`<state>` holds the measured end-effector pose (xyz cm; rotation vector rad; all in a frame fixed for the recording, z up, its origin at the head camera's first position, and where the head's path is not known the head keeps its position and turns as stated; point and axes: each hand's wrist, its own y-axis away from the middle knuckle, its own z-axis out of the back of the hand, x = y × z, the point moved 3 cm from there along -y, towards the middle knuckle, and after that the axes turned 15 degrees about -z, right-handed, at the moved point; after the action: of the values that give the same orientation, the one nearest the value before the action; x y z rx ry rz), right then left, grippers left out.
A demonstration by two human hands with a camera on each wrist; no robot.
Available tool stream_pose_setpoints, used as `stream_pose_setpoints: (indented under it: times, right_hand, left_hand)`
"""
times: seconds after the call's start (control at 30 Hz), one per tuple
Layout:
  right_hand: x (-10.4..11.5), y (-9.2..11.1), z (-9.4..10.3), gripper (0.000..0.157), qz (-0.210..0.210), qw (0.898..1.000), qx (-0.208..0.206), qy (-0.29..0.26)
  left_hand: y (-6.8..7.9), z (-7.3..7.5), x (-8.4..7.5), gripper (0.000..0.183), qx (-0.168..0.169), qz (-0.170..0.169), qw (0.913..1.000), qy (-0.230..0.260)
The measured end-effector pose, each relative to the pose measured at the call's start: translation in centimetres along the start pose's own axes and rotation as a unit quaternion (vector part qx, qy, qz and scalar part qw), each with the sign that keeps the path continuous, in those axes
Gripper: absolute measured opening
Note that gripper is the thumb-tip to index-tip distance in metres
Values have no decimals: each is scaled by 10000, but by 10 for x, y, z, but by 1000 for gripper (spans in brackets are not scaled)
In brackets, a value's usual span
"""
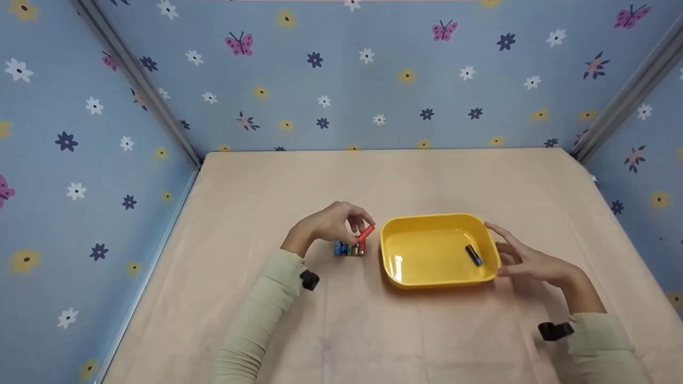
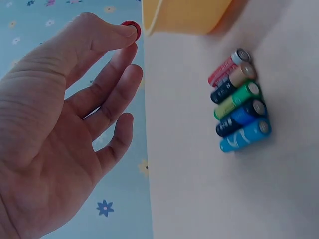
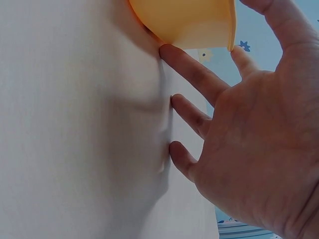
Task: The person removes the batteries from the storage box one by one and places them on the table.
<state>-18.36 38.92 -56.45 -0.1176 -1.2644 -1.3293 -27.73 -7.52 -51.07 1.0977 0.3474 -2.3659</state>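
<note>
My left hand (image 1: 335, 223) pinches a red battery (image 1: 366, 233) between thumb and fingertips, raised over the table. Only the battery's red end (image 2: 134, 28) shows past the thumb in the left wrist view. Just below lies a row of several batteries side by side, among them a light blue battery (image 2: 245, 135), a green battery (image 2: 237, 100) and a red-and-silver battery (image 2: 229, 67). To their right stands a yellow tray (image 1: 421, 284) with one dark battery (image 1: 473, 255) in it. My right hand (image 1: 533, 262) has its fingers spread at the tray's right wall, fingertips right at the rim.
A beige cloth covers the table (image 1: 299, 176). Blue panels with flowers and butterflies (image 1: 352, 74) enclose the back and both sides, with grey posts (image 1: 139, 80) at the back corners.
</note>
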Motion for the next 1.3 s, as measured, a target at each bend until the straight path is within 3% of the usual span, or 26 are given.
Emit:
stream_pose_setpoints:
  times: [0.2,0.3,0.43,0.7,1.07,1.3]
  right_hand:
    - [-1,0,-1,115,2,10000,-2,10]
    - [-1,1,-1,115,-11,10000,-15,41]
    - [0,1,-1,116,-29,9999,-62,93]
    - [-3,0,1,113,-20,10000,-52,80]
    - [-2,-1,0,113,69,10000,32,5]
    - [-3,-1,0,113,96,9999,-17,36]
  left_hand:
    - [21,-1,12,49,63,389,9992,-22]
    - [31,-2,18,49,16,405,9991,-84]
    - [44,-1,24,49,-225,291,9993,-90]
    - [63,-3,35,53,-901,382,9952,32]
    - [70,-24,53,52,-2232,900,9704,189]
    - [76,-37,63,48,-2471,1166,9619,72]
